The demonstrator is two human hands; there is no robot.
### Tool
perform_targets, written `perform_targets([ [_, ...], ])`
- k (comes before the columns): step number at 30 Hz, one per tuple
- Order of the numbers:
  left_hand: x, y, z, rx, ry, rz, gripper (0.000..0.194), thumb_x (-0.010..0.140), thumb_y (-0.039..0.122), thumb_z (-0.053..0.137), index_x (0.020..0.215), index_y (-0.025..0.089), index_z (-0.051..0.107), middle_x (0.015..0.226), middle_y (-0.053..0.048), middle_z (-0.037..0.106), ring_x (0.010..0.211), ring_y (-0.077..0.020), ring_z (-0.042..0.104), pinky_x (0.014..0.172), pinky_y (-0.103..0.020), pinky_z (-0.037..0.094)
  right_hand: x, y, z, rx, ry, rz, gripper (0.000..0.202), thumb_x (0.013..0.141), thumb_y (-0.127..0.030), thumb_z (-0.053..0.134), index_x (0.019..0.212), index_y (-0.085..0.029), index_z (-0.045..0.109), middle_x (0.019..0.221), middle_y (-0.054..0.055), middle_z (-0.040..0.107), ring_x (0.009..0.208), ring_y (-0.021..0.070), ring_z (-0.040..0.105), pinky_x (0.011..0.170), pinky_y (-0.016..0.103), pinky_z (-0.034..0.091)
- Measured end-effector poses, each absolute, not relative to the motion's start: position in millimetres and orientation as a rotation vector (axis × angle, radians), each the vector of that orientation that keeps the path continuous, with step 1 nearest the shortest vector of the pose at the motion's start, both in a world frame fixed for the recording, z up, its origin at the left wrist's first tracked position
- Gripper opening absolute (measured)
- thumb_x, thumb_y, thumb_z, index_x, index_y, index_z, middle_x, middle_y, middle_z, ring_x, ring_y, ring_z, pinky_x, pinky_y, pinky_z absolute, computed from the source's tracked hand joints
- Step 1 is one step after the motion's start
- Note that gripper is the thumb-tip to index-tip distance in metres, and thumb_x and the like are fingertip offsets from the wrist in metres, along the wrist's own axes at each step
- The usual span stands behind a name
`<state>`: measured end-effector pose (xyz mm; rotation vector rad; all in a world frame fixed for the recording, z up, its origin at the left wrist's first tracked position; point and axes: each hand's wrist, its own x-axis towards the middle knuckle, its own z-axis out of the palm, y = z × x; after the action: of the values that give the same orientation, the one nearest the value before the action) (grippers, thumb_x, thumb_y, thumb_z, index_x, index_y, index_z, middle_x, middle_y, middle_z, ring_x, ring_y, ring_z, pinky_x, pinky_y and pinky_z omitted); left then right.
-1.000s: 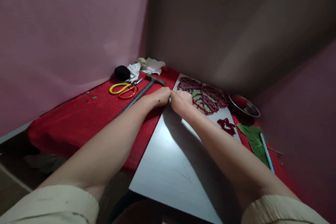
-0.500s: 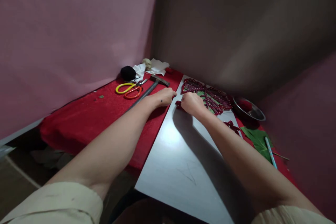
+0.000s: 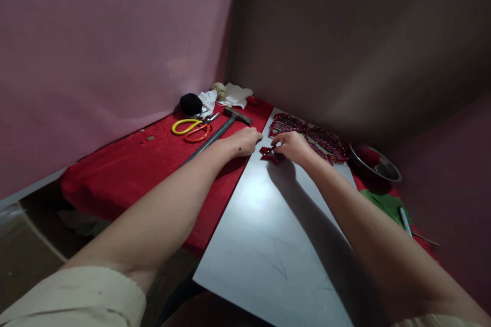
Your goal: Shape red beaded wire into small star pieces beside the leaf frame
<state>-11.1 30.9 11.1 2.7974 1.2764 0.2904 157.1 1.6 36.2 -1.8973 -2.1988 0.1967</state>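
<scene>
A pale grey board (image 3: 261,230) lies lengthwise before me, with faint pencil lines near its front. Close to its left edge is a small dark red star-like figure (image 3: 269,156) of yarn strung round nails. My right hand (image 3: 293,147) is over this figure, fingertips pinched at its right side; whatever they grip is too small to make out. Just left of it, at the board's edge, my left hand (image 3: 245,141) has its fingers curled closed, their contents hidden. Behind my right hand a larger nail-and-yarn figure (image 3: 330,138) in dark red and green covers the board's far end.
On the red cloth (image 3: 126,173) at left lie a hammer (image 3: 218,133), scissors (image 3: 192,127) with yellow and orange handles, and a black yarn ball (image 3: 191,105). At right are a metal bowl (image 3: 393,176) holding red yarn, a green leaf (image 3: 383,204) and a pen (image 3: 405,220). Walls enclose the far sides.
My right hand has shifted slightly right and its fingers have opened out from a fist-like curl, uncovering the small red figure. My left hand stays about where it was. The view has turned slightly.
</scene>
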Motion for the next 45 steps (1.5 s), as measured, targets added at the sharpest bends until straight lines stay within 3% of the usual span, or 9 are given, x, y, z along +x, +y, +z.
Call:
perform_targets([
  [8,-8,27,19,2.524,1.298,0.473,0.037,0.07,0.006,0.045,0.099,0.016,0.066,0.093,-0.007,0.068,0.087,-0.0166,0.059,0.072,-0.023,0.04,166,15,23,-1.78,-2.046,0.538,0.021,0.06,-0.02,0.062,0.078,-0.02,0.073,0.052,-0.004,0.055,0.05,0.0095,0.046,0.051,0.023,0.034],
  [14,-1,19,26,2.36,1.244,0.615,0.029,0.07,0.012,0.049,0.09,0.015,0.07,0.084,-0.004,0.069,0.079,-0.0145,0.06,0.069,-0.022,0.04,170,11,21,-1.774,-1.979,0.38,0.031,0.056,-0.026,0.067,0.086,-0.018,0.071,0.058,-0.003,0.057,0.054,0.0102,0.045,0.051,0.023,0.032],
  [21,12,13,20,2.342,1.281,0.643,0.023,0.069,0.014,0.052,0.081,0.016,0.071,0.076,-0.003,0.068,0.074,-0.0141,0.059,0.064,-0.022,0.039,162,6,21,-1.874,-1.861,0.357,0.024,0.054,-0.023,0.065,0.077,-0.02,0.071,0.068,0.0,0.063,0.062,0.0131,0.051,0.052,0.023,0.033],
  [27,18,7,19,2.423,1.328,0.729,0.021,0.069,0.011,0.05,0.08,0.015,0.067,0.082,-0.005,0.066,0.077,-0.0151,0.058,0.069,-0.024,0.04,166,9,17,-1.806,-1.887,0.36,0.022,0.056,-0.024,0.064,0.077,-0.02,0.071,0.071,0.001,0.065,0.065,0.0139,0.053,0.054,0.023,0.036],
  [45,24,22,24,2.234,1.329,0.517,0.014,0.064,0.01,0.054,0.07,0.01,0.067,0.059,-0.001,0.059,0.057,-0.0102,0.05,0.054,-0.022,0.033,165,12,16,-1.789,-1.894,0.423,0.015,0.061,-0.022,0.06,0.071,-0.021,0.072,0.067,0.001,0.066,0.068,0.0144,0.058,0.058,0.022,0.039],
])
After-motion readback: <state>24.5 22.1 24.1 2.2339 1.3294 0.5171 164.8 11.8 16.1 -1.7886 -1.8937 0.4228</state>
